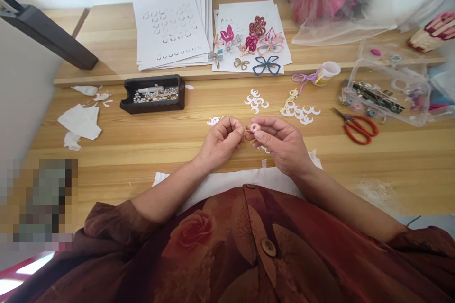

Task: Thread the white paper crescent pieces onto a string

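Torn white paper scraps [80, 122] are lying at 9 o'clock from the hands, a black tray of beads [152, 94] at 10 o'clock, and a stack of printed sheets [170, 23] beyond it at 11 o'clock. A small pink-edged paper cutout [215, 121] is placed just past the left hand [218, 144] at 11 o'clock. That hand is closed in a fingertip pinch on a thin strand [247, 131] - the strand is barely visible. A small pink ring [254, 127] is held between the hands, pinched by the fingertips of the right hand [280, 144]. White crescent cutouts [256, 100] are set at 12 o'clock, with a sheet of paper flowers [252, 38] beyond them. More crescents [300, 113] are spread at 1 o'clock - a small cup [327, 73] is behind them. A clear plastic box [386, 90] sits at 2 o'clock, and red-handled scissors [359, 125] lie just before it.
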Available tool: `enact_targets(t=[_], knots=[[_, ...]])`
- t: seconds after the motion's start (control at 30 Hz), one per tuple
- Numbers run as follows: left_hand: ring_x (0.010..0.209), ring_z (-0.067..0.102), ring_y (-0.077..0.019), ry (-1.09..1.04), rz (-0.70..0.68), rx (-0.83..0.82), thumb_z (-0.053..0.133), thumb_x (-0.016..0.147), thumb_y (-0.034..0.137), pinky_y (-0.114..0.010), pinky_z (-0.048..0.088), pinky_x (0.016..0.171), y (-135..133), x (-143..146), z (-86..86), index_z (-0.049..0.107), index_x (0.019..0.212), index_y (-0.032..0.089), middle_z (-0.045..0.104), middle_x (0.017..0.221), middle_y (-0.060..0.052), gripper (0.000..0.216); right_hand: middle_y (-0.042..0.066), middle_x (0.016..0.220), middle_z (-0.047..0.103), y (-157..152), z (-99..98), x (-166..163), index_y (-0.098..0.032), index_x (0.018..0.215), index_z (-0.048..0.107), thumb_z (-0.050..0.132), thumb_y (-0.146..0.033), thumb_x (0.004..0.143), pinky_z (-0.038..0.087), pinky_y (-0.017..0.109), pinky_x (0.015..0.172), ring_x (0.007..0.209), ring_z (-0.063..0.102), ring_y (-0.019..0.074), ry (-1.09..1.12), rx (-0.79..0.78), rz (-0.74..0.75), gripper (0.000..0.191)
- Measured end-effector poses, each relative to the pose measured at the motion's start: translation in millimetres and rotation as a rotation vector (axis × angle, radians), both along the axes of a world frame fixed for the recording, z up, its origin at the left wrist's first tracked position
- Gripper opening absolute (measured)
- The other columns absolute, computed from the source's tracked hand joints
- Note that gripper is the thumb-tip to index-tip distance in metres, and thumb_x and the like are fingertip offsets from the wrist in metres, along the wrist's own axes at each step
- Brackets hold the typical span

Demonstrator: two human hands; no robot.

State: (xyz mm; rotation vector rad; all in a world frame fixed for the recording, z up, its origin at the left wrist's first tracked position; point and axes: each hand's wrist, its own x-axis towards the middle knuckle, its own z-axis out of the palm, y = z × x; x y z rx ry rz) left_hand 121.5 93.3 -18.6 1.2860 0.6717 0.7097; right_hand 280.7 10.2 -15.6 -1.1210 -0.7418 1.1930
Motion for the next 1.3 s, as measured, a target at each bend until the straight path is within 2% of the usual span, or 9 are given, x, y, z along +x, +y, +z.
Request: enact_targets(t=[0.17,0.33,0.5,0.57,0.63,0.77,1.0,1.13,1.3], knots=[[0.063,0.051,-0.0089,-0.037,0.012,0.032,0.074,0.091,0.04,-0.023,0.043,0.061,1.4,-1.3,0.0,0.057,0.083,0.018,0.059,0.072,0.002,0.029,0.002,0.095,0.083,-0.5,-0.1,0.9,-0.026,0.103,0.079,0.091,-0.037,0.081,0.065,0.028,0.069,0.083,0.079,0.0165,0.016,0.036,0.05,0.028],[0.064,0.055,-0.0085,-0.1,0.002,-0.161,0.076,0.09,0.04,-0.021,0.044,0.06,0.3,-0.9,2.5,0.058,0.081,0.018,0.061,0.071,0.002,0.03,0.001,0.095,0.083,0.5,0.7,2.4,-0.027,0.103,0.08,0.091,-0.034,0.082,0.065,0.027,0.07,0.084,0.079,0.0154,0.029,0.067,0.046,0.025],[0.073,0.064,-0.0121,-0.12,0.0,-0.288,0.077,0.086,0.061,-0.02,0.045,0.056,2.8,-2.0,3.9,0.068,0.091,0.017,0.068,0.081,-0.003,0.046,0.001,0.099,0.083,-0.5,0.8,4.2,-0.029,0.106,0.08,0.087,-0.031,0.086,0.065,0.027,0.071,0.084,0.079,0.0148,-0.017,0.106,0.058,0.021],[0.074,0.066,-0.0138,-0.12,0.0,-0.277,0.072,0.087,0.069,-0.021,0.046,0.055,3.7,-3.3,6.0,0.073,0.099,0.016,0.071,0.083,-0.005,0.054,0.001,0.099,0.083,-0.9,0.8,4.7,-0.03,0.108,0.08,0.085,-0.03,0.087,0.065,0.027,0.07,0.085,0.079,0.0148,-0.043,0.12,0.069,0.021],[0.074,0.068,-0.0144,-0.102,-0.004,-0.205,0.078,0.083,0.066,-0.022,0.046,0.056,3.6,-4.3,8.9,0.075,0.1,0.016,0.073,0.084,-0.006,0.053,0.0,0.098,0.082,-1.2,1.3,5.1,-0.03,0.109,0.081,0.084,-0.029,0.089,0.064,0.026,0.069,0.085,0.078,0.0147,-0.07,0.126,0.08,0.02],[0.072,0.068,-0.0143,-0.036,0.007,-0.036,0.092,0.074,0.047,-0.025,0.051,0.064,2.7,-4.7,12.4,0.076,0.086,0.016,0.078,0.084,-0.007,0.037,-0.001,0.09,0.081,-1.4,2.4,5.0,-0.03,0.108,0.081,0.084,-0.028,0.088,0.063,0.025,0.066,0.08,0.076,0.0137,-0.076,0.124,0.116,0.02],[0.074,0.065,-0.0154,0.103,0.042,0.109,0.086,0.081,0.047,-0.028,0.05,0.07,3.7,-6.3,8.1,0.074,0.079,0.016,0.076,0.081,-0.006,0.034,0.0,0.088,0.08,-0.8,-0.6,2.9,-0.026,0.104,0.08,0.088,-0.03,0.083,0.064,0.025,0.065,0.078,0.076,0.0143,-0.062,0.072,0.091,0.023],[0.07,0.058,-0.0129,0.054,-0.023,0.069,0.083,0.083,0.052,-0.026,0.045,0.065,5.4,-6.8,7.2,0.07,0.079,0.016,0.069,0.076,-0.004,0.038,0.001,0.089,0.081,-1.4,2.0,2.6,-0.025,0.102,0.078,0.087,-0.032,0.084,0.064,0.026,0.066,0.079,0.078,0.0152,-0.081,0.068,0.053,0.021],[0.06,0.046,-0.01,0.001,-0.067,-0.103,0.083,0.08,0.06,-0.025,0.033,0.054,5.3,-6.3,6.5,0.065,0.078,0.017,0.061,0.071,-0.001,0.046,0.002,0.096,0.082,-3.4,2.6,1.9,-0.026,0.108,0.077,0.086,-0.037,0.086,0.066,0.031,0.073,0.086,0.08,0.0182,-0.12,0.04,0.086,0.026]])
